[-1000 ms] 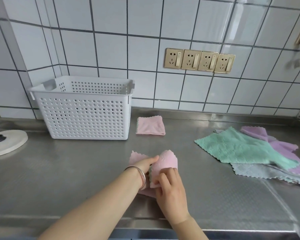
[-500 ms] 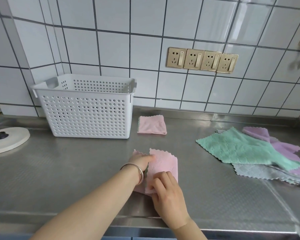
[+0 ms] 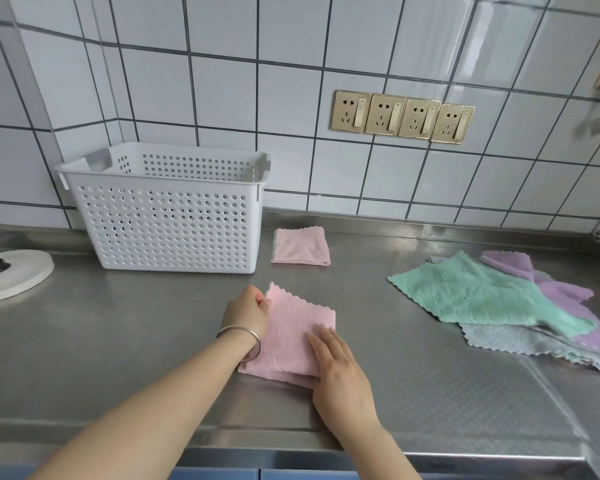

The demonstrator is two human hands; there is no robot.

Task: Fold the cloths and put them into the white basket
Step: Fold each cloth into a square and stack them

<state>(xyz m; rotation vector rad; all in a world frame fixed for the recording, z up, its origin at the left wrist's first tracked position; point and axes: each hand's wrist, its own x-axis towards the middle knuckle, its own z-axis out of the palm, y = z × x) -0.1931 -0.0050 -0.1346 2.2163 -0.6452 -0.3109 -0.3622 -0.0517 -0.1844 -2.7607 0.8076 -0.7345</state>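
— Pink plush cloth (image 3: pixel 293 336), folded, scalloped edges, lies on the steel counter (image 3: pixel 118 341) under both hands?
— Yes: the left hand (image 3: pixel 246 311) pinches its far corner, and the right hand (image 3: pixel 340 372) presses flat, fingers straight.
— How many cloths?
— Five: a second folded pink cloth (image 3: pixel 300 247) just right of the perforated white basket (image 3: pixel 167 220) — contents unclear — plus green (image 3: pixel 475 292), purple (image 3: pixel 551 289) and grey (image 3: pixel 527 344) overlapping.

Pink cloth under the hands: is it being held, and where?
The left hand pinches the pink cloth at its far left corner; the right hand lies flat on its near right part.
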